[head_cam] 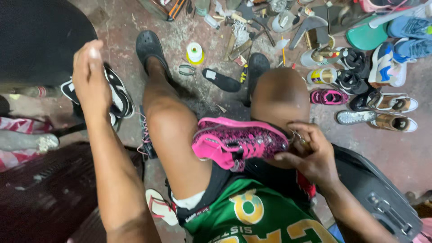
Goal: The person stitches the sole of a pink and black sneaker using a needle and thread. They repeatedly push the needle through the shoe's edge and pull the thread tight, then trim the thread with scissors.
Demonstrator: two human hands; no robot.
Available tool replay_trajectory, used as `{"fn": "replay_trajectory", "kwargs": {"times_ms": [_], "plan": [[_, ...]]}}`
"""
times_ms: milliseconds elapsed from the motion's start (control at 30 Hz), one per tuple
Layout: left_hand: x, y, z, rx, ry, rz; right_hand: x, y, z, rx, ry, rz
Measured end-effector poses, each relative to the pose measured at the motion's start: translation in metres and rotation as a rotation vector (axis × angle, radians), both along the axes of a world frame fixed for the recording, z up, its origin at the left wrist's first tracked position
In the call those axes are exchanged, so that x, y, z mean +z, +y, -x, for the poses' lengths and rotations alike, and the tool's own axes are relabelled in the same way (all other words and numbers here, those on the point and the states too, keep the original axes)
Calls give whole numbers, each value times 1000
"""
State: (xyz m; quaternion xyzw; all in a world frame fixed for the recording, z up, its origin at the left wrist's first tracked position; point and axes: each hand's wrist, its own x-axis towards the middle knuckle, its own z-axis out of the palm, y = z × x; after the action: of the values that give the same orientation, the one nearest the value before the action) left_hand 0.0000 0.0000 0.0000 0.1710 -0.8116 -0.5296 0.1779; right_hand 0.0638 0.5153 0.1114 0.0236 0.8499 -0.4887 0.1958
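- The right hand point(310, 150) is closed on the heel end of a pink sneaker point(238, 139), fingers curled along its lower edge and thumb over the top.
- The left hand point(91, 76) is raised well away to the left of the pink sneaker, fingers together and stretched out, holding nothing that shows.
- The pink sneaker, patterned in black, lies on its side across the person's lap, wedged between the two bare knees, toe toward the left knee and heel in the right hand.
- Beyond the pink sneaker, on the floor, lies a black insole point(221, 80), with a spool of white thread point(195, 52) just past it.
- A black clog point(150, 48) is on the foot up and to the left of the pink sneaker.
- To the upper right of the pink sneaker, a small pink shoe point(328, 96) sits among a cluster of other shoes.
- A black-and-white sneaker point(118, 92) lies on the floor to the left of the pink sneaker, partly under the left hand.
- Below the pink sneaker, near the left thigh, rests a flip-flop point(161, 207).
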Motion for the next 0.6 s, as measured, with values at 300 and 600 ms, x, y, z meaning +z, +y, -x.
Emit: {"fn": "replay_trajectory", "kwargs": {"times_ms": [300,600], "plan": [[-40,27,127,-373,-901,-338,-11,-29,33,-32,-32,89],[-21,35,52,-435,-662,-517,-2,-15,28,114,256,-139]]}}
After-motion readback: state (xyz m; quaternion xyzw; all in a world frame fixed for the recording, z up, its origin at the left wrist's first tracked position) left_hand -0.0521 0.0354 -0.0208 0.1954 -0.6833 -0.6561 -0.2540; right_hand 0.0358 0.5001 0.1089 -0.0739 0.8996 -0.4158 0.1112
